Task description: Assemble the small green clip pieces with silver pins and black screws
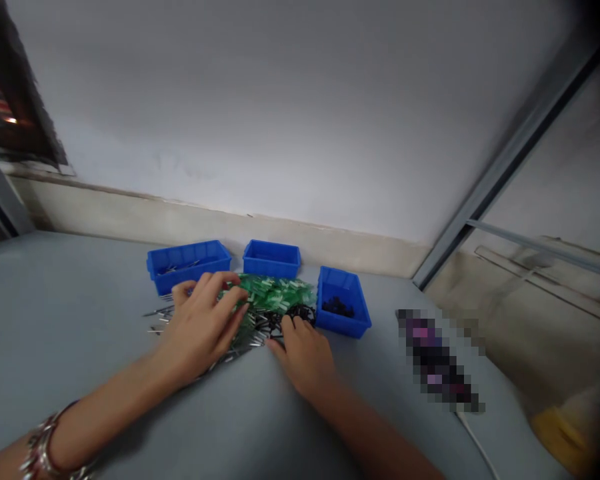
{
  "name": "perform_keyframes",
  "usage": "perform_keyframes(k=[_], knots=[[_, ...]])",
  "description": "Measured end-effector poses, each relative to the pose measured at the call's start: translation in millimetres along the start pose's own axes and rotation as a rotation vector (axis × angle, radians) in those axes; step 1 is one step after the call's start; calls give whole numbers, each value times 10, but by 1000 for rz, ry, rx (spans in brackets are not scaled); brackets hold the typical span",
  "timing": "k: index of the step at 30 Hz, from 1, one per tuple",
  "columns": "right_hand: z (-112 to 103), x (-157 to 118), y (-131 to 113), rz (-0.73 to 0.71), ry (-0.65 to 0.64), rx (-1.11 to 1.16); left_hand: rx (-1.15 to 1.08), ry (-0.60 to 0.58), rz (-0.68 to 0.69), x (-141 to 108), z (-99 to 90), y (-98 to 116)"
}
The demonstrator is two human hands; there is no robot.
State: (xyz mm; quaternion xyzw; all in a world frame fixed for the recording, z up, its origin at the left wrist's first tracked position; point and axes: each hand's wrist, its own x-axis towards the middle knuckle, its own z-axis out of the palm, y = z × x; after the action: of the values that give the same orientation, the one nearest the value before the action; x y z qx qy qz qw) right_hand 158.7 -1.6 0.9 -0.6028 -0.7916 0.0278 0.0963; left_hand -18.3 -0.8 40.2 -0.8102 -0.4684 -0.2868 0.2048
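My left hand [203, 323] rests with spread fingers on the near left edge of a heap of green translucent sleeves [275, 293]. Loose metal pins [159, 313] stick out from under that hand. My right hand [304, 357] lies over a tangle of small black parts [300, 313] and more pins, its fingertips touching them. Whether it grips anything is hidden. Three blue plastic bins stand behind the heap: one [187, 265] holds a few pins, one [271, 259] shows no contents, and one [341, 303] holds black parts [337, 309].
The hands work on a grey table [55, 300] against a pale wall [280, 120]. To the right lie a pixelated dark object [435, 357] with a white cable [475, 440], and a metal rail [510, 160]. A blurred yellow object [565, 433] sits at the lower right.
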Motion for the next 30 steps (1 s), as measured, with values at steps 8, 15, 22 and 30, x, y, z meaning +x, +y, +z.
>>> perform_keyframes(k=[8,15,22,30], knots=[[5,10,30,-101,-7,-37,-18,-48,27,-23,39,4],[-171,49,229,-79,8,161,-11,-99,36,-30,74,1],[-124,70,273,-165,-84,215,-33,-136,86,-44,98,1],[-14,60,253,-222,-51,215,-100,-162,108,-68,115,31]])
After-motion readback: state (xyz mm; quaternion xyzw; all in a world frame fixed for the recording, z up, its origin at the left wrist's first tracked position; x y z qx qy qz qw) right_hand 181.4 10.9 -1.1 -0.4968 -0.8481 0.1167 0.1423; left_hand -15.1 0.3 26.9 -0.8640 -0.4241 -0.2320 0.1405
